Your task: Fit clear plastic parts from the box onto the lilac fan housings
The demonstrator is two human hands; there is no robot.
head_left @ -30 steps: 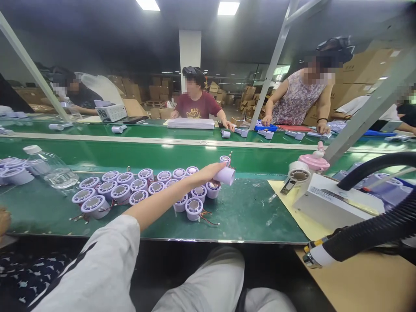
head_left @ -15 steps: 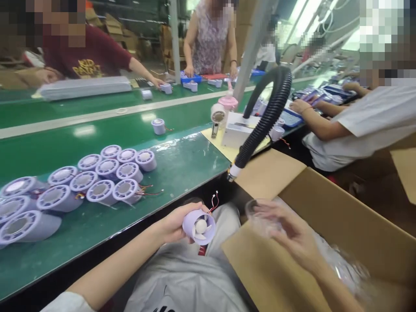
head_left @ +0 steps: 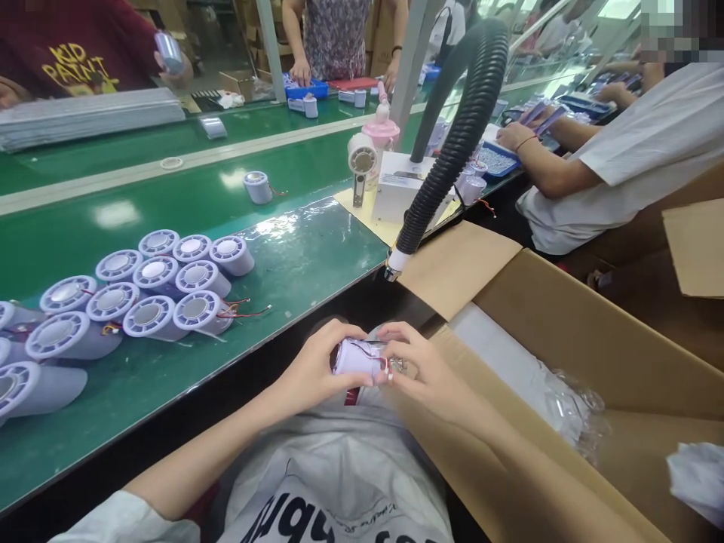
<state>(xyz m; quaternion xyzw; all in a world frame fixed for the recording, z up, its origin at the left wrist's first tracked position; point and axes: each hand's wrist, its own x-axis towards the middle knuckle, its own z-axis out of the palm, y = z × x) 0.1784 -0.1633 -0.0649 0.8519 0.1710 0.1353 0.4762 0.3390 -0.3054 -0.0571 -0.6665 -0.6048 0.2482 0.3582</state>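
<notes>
A long green-topped workbench point(head_left: 299, 275) has an open brown cardboard box point(head_left: 599, 343) beside its near edge. Lilac plastic fan cylinders point(head_left: 113, 302) cluster behind that edge, leftward. Off the bench, in the air, the left hand point(head_left: 322, 358) curls snugly round a short lilac plastic tube point(head_left: 356, 360); the right hand's point(head_left: 424, 369) bent fingers grip a clear plastic piece point(head_left: 399, 365) at the tube's end.

A single head-worn camera looks forward and down from close above the shirt point(head_left: 339, 467), table point(head_left: 299, 256) left, cardboard box point(head_left: 593, 324) right.
</notes>
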